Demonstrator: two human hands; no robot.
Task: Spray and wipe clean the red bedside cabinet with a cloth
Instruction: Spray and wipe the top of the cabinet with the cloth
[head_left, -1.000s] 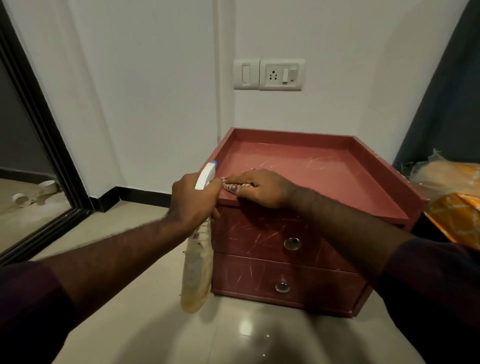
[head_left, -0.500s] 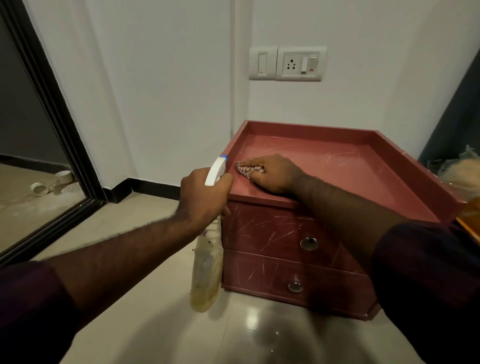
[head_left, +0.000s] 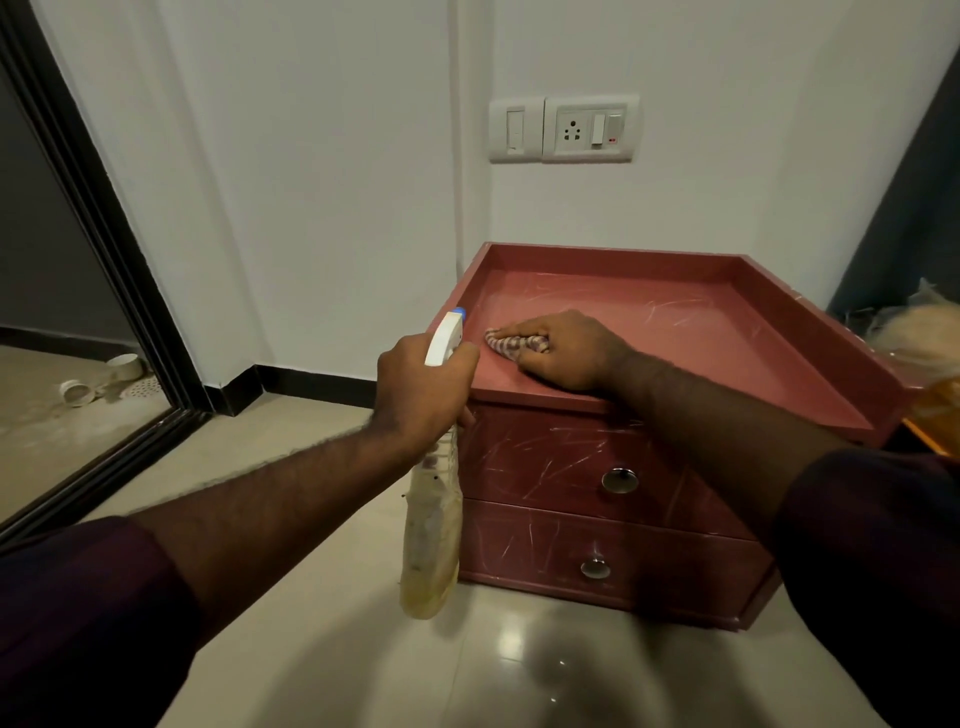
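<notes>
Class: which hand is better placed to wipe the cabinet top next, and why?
Right. The right hand holds the cloth on top of the red cabinet; the left hand grips the spray bottle beside it.

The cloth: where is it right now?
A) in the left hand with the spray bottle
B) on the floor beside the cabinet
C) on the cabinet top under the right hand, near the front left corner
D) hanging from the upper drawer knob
C: the cloth lies bunched on the cabinet top, gripped under the right hand near the front left corner, while the left hand holds only the spray bottle.
</notes>
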